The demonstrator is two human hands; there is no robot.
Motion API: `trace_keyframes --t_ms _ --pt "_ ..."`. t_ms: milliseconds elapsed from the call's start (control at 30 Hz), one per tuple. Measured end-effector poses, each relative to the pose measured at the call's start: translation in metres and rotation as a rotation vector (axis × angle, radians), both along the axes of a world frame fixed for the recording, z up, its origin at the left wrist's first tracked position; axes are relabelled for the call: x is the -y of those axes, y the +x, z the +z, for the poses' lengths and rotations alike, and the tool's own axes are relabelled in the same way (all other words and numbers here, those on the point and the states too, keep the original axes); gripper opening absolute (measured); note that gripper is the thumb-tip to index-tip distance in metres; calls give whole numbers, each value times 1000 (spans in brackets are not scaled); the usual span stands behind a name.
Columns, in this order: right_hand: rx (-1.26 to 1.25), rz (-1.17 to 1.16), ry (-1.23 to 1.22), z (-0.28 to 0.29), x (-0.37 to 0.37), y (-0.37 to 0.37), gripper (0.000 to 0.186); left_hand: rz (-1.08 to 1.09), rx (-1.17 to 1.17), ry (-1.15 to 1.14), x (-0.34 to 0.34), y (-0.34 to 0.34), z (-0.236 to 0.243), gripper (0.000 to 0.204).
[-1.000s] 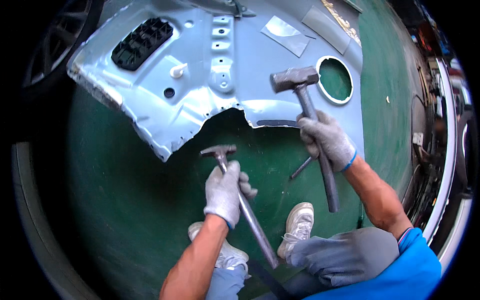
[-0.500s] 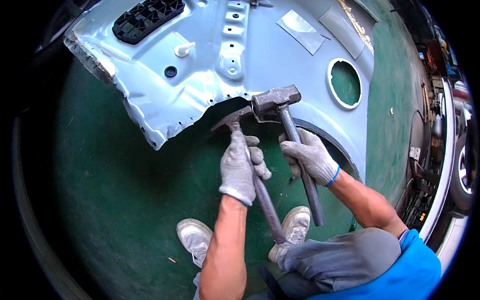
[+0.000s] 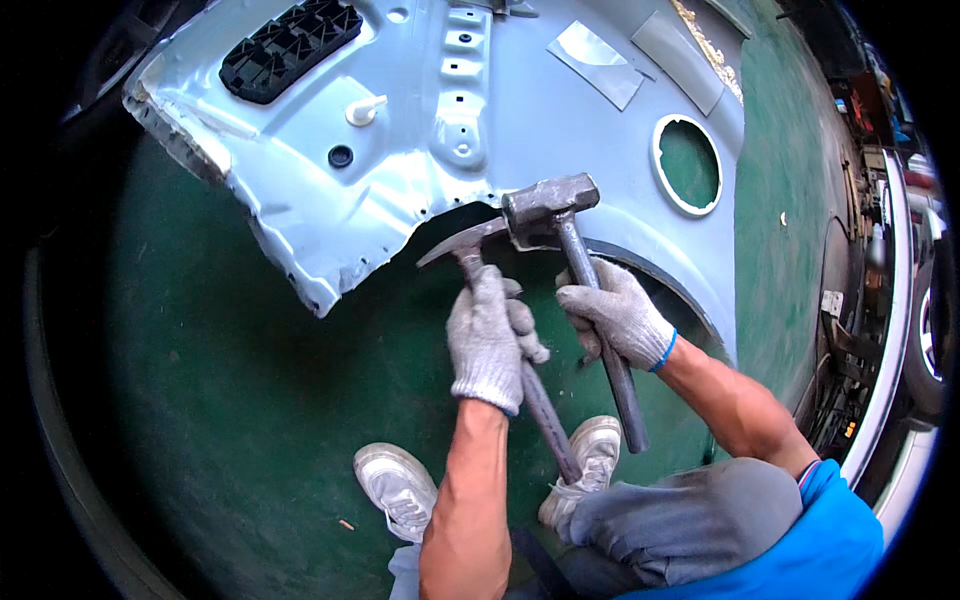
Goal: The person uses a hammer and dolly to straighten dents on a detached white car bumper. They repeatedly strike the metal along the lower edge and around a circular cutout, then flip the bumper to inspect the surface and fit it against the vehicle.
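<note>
A pale grey sheet-metal car body panel (image 3: 400, 120) with a jagged cut edge and a curved wheel-arch rim fills the upper middle. My left hand (image 3: 487, 340), in a knitted grey-white glove, is closed round the handle of a pointed hammer (image 3: 545, 415). That hammer's head lies at the panel's lower edge, its tip pointing left. In my gloved right hand (image 3: 618, 312) is a sledgehammer (image 3: 552, 198) with a blocky steel head, gripped partway down its metal handle. Its head sits against the edge of the panel, right beside the pointed hammer's head; whether the two touch, I cannot tell.
The panel carries a black plastic vent (image 3: 290, 52), a white plastic fitting (image 3: 365, 110) and a round white-rimmed opening (image 3: 657, 165). My shoes (image 3: 393, 485) stand on the green floor (image 3: 270, 400). Along the right side are a long silver bar (image 3: 893, 300) and a car wheel (image 3: 925, 350).
My left hand has shifted slightly right, and the pointed hammer's handle end has swung right. The sledgehammer and my right hand stay almost in place.
</note>
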State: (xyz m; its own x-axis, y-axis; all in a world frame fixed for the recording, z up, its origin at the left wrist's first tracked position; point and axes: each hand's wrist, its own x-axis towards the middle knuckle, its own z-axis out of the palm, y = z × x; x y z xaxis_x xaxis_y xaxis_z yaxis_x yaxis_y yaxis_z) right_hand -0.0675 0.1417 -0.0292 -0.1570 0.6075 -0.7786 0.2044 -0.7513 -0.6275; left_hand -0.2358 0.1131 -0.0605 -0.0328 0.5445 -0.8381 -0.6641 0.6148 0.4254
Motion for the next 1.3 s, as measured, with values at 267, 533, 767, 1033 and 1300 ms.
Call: trace_keyframes --t_ms 267,533,767,1033,1300 --pt "0 -31 -31 5 -5 -6 33 -74 11 30 -5 -1 3 41" --pt "-39 -4 -38 2 -11 2 30 116 -1 -94 -7 9 2 39" --pt "-39 -24 -67 1 -10 4 32 -12 9 -59 6 -18 -7 37" --pt "-35 -26 -62 2 -8 1 33 136 98 -106 9 5 2 41" --pt "-29 -34 -72 0 -11 7 33 302 97 -109 -3 3 19 40"
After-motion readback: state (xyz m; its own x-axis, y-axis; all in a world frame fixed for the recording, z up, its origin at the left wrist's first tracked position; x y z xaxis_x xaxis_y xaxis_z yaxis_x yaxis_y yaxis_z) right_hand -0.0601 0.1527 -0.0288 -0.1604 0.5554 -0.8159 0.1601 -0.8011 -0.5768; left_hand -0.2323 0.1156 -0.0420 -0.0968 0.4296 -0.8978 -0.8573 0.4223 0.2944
